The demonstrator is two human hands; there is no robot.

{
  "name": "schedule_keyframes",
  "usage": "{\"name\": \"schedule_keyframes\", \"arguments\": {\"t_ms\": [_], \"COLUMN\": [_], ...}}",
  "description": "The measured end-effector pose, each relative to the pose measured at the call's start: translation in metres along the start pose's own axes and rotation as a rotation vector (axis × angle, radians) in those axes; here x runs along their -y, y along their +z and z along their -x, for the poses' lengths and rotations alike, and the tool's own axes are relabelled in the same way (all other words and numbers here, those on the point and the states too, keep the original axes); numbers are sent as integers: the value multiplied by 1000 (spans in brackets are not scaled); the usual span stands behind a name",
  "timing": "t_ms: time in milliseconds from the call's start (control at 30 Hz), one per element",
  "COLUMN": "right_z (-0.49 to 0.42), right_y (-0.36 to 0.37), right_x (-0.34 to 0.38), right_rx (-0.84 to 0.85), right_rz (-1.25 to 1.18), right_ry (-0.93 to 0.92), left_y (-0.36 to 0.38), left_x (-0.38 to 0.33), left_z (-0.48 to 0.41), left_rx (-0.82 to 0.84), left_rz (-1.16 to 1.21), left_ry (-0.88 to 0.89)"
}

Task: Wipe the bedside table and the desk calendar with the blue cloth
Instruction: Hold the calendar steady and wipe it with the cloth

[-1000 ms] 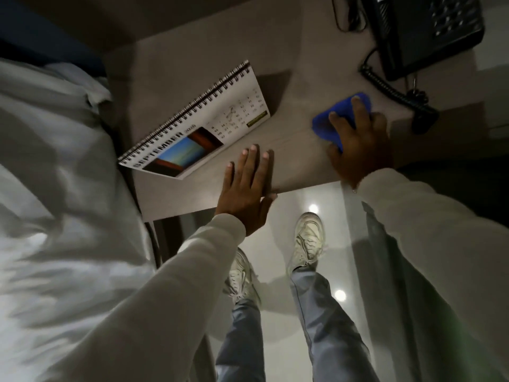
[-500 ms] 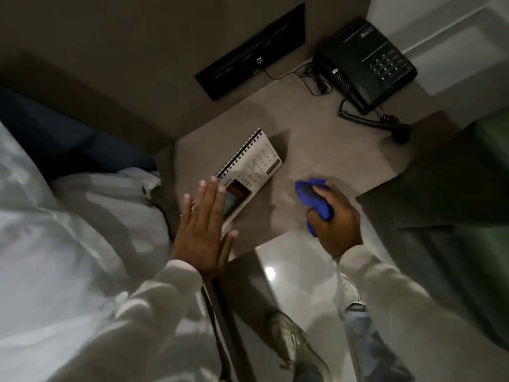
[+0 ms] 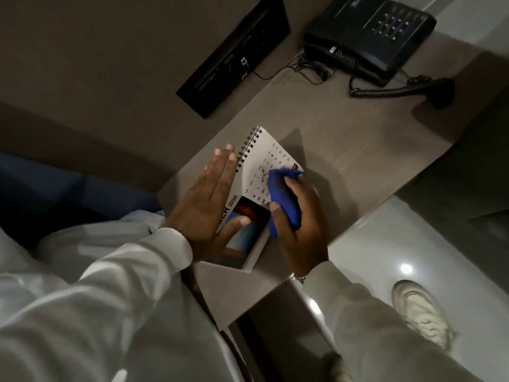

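Observation:
A white spiral-bound desk calendar [image 3: 271, 158] with a date grid and a colour photo lies on the brown bedside table [image 3: 358, 150]. My left hand [image 3: 209, 197] lies flat along the calendar's spiral edge, fingers straight and thumb on the photo, holding it down. My right hand [image 3: 300, 227] grips the bunched blue cloth [image 3: 281, 194] and presses it against the calendar's date grid. The cloth and hand hide the calendar's right edge.
A black telephone [image 3: 369, 31] with a coiled cord [image 3: 385, 92] sits at the table's far right corner. A black wall panel [image 3: 234, 56] is behind the table. White bedding [image 3: 55, 257] lies at the left. Glossy floor and my shoe [image 3: 418, 307] are at the right.
My right hand carried the blue cloth left from the bare tabletop onto the calendar. My left hand moved from the table's front edge onto the calendar's spiral side. The view shifted.

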State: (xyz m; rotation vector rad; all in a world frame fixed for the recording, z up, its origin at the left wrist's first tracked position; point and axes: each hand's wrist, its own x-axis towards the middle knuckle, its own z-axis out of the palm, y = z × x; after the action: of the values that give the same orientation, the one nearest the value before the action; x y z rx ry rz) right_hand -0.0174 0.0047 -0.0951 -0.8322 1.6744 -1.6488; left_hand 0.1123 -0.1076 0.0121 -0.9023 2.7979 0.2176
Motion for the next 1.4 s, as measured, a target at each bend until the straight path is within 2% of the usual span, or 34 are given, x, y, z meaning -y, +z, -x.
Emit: {"name": "schedule_keyframes", "arguments": {"t_ms": [133,233,367,600,767,867,1000,1133,1200,1267,1333,1400], "right_z": [7,12,33,36,-17,2,46,14,-15,-29,-17,14], "right_y": [21,42,64,74,71,73,82,78,74,70,68,72], "right_x": [-3,-2,-12,-20,-6,-10,-14,-4,-1,-5,-10,-13], "right_rx": [-61,-26,-29,-55,-165,-172,-129,-133,-193,-241,-213,-157], "right_rz": [17,24,137,115,95,135,70,60,95,99,107,133], "right_ry": [-22,-22,-105,-208,-71,13,-110,-204,-168,-52,53,43], "left_y": [-3,-4,-5,2,0,-2,-4,-3,-3,-3,-4,-4], "left_x": [0,0,-1,3,2,1,-2,-1,-1,-2,-3,-4], "left_z": [-1,-1,-2,-5,-5,-3,-3,-3,-3,-3,-3,-2], "left_rx": [-4,3,2,-31,-29,-33,-30,-15,-18,-24,-30,-20], "left_rz": [22,62,35,13,8,-20,-27,-27,-21,-9,-9,-24], "left_ry": [9,28,58,103,101,115,115,117,132,129,117,106]}}
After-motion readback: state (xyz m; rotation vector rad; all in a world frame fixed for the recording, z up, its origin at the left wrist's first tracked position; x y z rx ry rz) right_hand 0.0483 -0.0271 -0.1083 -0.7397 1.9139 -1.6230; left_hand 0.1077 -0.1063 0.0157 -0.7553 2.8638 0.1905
